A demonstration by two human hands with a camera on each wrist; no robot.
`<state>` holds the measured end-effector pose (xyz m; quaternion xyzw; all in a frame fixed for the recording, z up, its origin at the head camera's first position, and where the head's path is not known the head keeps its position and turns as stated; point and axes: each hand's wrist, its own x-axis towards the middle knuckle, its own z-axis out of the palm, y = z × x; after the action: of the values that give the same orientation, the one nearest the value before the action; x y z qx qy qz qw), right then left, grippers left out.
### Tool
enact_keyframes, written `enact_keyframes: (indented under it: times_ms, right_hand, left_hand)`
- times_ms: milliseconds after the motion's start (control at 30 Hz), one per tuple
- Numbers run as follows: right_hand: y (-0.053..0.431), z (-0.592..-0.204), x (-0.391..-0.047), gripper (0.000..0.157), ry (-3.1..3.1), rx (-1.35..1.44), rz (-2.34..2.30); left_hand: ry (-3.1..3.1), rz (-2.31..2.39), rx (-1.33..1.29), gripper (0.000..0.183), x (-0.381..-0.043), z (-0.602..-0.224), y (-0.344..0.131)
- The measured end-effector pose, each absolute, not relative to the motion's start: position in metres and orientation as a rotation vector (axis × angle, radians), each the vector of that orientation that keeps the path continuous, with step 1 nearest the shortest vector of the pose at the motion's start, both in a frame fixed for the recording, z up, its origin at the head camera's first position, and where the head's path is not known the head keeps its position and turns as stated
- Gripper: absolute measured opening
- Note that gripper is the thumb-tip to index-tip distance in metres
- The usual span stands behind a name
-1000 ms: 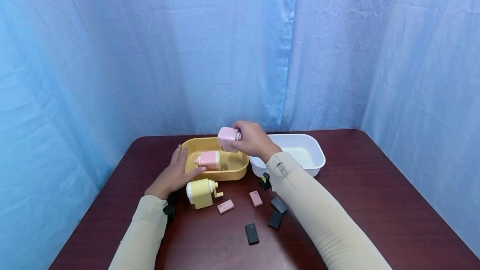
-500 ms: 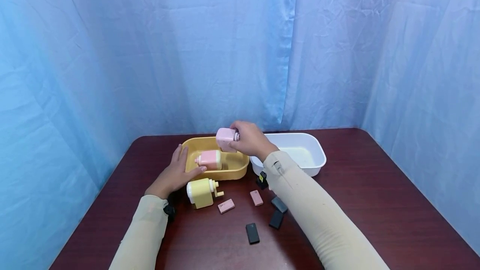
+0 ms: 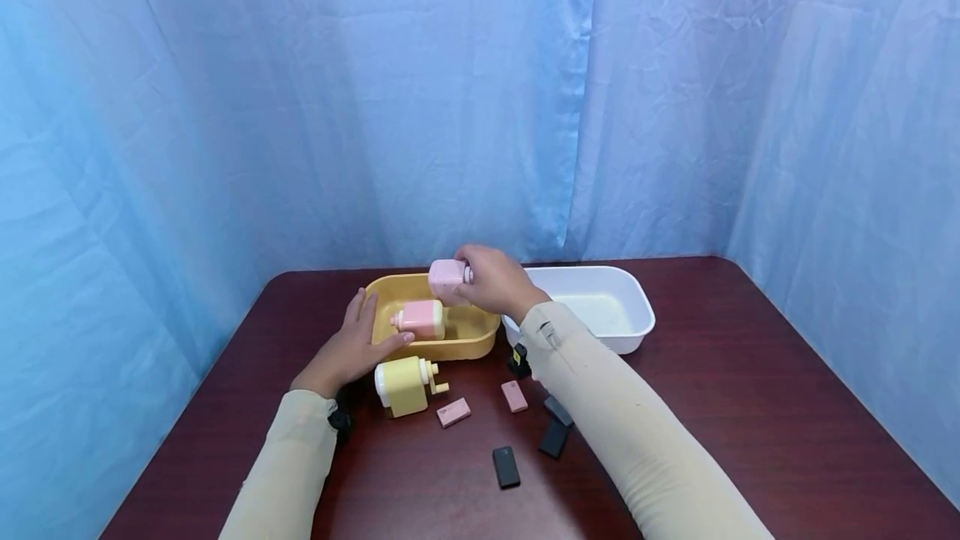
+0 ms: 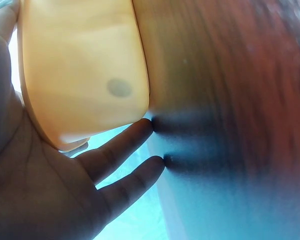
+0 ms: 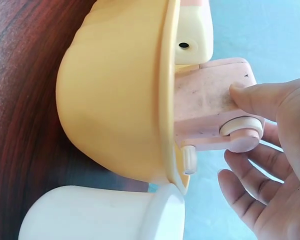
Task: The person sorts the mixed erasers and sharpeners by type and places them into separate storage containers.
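Observation:
In the head view my right hand (image 3: 497, 280) holds a pale pink crank pencil sharpener (image 3: 446, 280) over the right part of a yellow basin (image 3: 457, 349). The right wrist view shows the thumb on the body of the sharpener (image 5: 205, 97), with other fingers beside its crank; its lower part is hidden behind the basin's rim. A pink and cream sharpener (image 3: 422, 318) lies inside the basin. My left hand (image 3: 352, 350) spans the basin's left end, its straight fingers spread and its thumb at the near rim. In the left wrist view two fingertips touch the table beyond the basin (image 4: 85, 60).
A white basin (image 3: 642, 325) stands right beside the yellow one. In front lies a yellow crank sharpener (image 3: 405, 386), with two small pink blocks (image 3: 453, 412) nearby. Several dark blocks (image 3: 506, 467) lie nearer the front, partly by the right sleeve. Blue curtains (image 3: 465, 107) surround the table.
My right hand has moved slightly left and down with the pale pink sharpener, further over the yellow basin. My left hand has stayed in place.

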<state>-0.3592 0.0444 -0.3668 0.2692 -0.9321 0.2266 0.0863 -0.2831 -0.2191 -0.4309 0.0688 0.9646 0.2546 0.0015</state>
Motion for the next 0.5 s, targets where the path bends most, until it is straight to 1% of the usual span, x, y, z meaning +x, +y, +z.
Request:
enact_keyframes:
  times_ms: [500]
  right_hand:
    - [0.0385,-0.3741,-0.3666,0.034,-2.79,0.782,0.772]
  left_hand:
    - [3.028,0.81,0.199,0.116,-0.2834,-0.4322,-0.2155]
